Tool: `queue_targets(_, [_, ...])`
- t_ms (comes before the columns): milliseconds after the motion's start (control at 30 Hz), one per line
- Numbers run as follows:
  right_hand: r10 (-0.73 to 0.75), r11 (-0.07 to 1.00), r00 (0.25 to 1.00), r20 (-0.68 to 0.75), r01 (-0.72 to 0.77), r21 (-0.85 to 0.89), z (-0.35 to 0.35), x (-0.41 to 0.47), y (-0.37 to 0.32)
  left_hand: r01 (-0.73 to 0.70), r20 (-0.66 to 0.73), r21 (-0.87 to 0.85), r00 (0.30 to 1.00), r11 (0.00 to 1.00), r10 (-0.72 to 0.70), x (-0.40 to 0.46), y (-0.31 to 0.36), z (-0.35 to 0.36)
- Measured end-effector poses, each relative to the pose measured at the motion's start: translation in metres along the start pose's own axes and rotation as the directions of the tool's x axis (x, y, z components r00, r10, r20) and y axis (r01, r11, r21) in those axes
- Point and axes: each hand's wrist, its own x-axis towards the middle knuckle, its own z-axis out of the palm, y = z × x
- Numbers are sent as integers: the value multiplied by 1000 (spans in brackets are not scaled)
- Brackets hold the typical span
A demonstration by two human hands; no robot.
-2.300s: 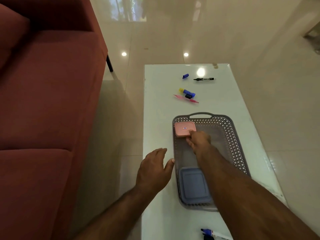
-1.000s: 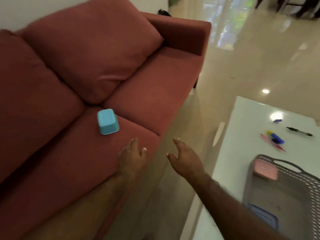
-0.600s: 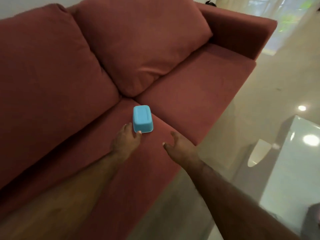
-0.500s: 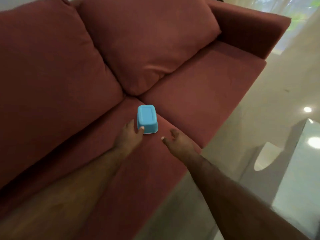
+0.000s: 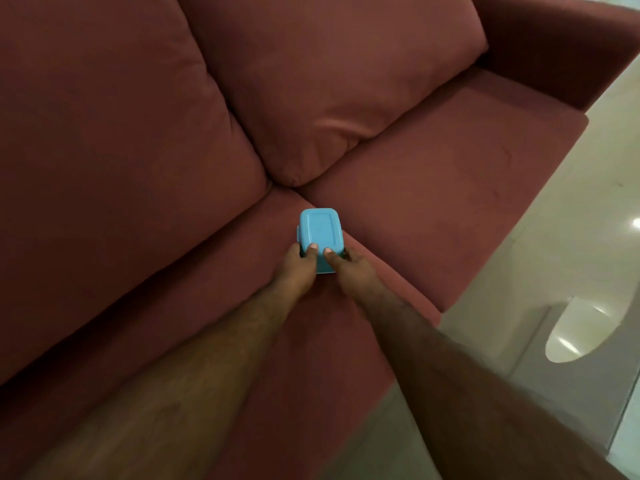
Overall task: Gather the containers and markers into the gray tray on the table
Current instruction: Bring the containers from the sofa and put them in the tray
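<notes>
**Both hands close on the blue box on the sofa**

The change is in the grip. Half a second ago only the left hand (image 5: pixel 297 268) touched the blue box (image 5: pixel 319 237), with the right hand (image 5: pixel 349 270) open and apart from it. Now both hands grasp it: each thumb lies on the near edge of the box's upper face, and the fingers of each hand curl round a side, left and right. The fingers' far ends are hidden behind the box, so how deep the hold goes cannot be told.

The box is on the sofa (image 5: pixel 433 188), on the seat close to the seam between the two seat cushions, a little in front of the back cushions. It seems to lie upside down, flat base uppermost, though that is a judgement from its shape. Whether it has left the fabric cannot be told.

The head has also turned further from the table since two seconds ago; neither the tray nor the markers show now. Only pale floor (image 5: pixel 571 237) lies to the right.

For the task this means the pick-up of the box is in hand. The carry to the tray is yet to come, and the markers have not been gathered, to judge by how they last lay on the table.
</notes>
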Motion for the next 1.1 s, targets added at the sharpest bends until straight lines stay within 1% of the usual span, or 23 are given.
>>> queue_targets(133, [47,998,997,-60,-44,43,-3,-12,-3,-4,-80,23,997,1000,6,-5,0,2])
queue_targets(233, [69,995,985,-160,-55,87,-13,-17,1,-30,-100,1,995,1000,30,-19,0,6])
queue_targets(400, [55,997,952,-301,-37,66,-43,-40,9,-96,-98,-129,992,987,84,-54,7,24])
queue_targets(467, [51,994,944,-325,-17,104,-60,-55,13,-143,-86,-168,988,975,130,-71,12,32])
queue_targets(600, [83,963,946,-314,5,269,-102,-95,25,-253,-2,-211,966,944,258,-112,29,52])
queue_targets(733, [64,907,948,-311,74,414,-156,-146,38,-322,135,-270,920,907,367,-158,58,81])
queue_targets(933, [38,905,941,-336,110,411,-238,-226,68,-452,305,-242,804,859,510,-228,91,127])
queue_targets(1033, [64,906,934,-351,93,413,-278,-267,88,-490,395,-236,741,839,543,-266,100,152])
queue_targets(1100, [92,882,933,-348,86,464,-303,-295,102,-528,440,-209,701,823,561,-290,102,168])
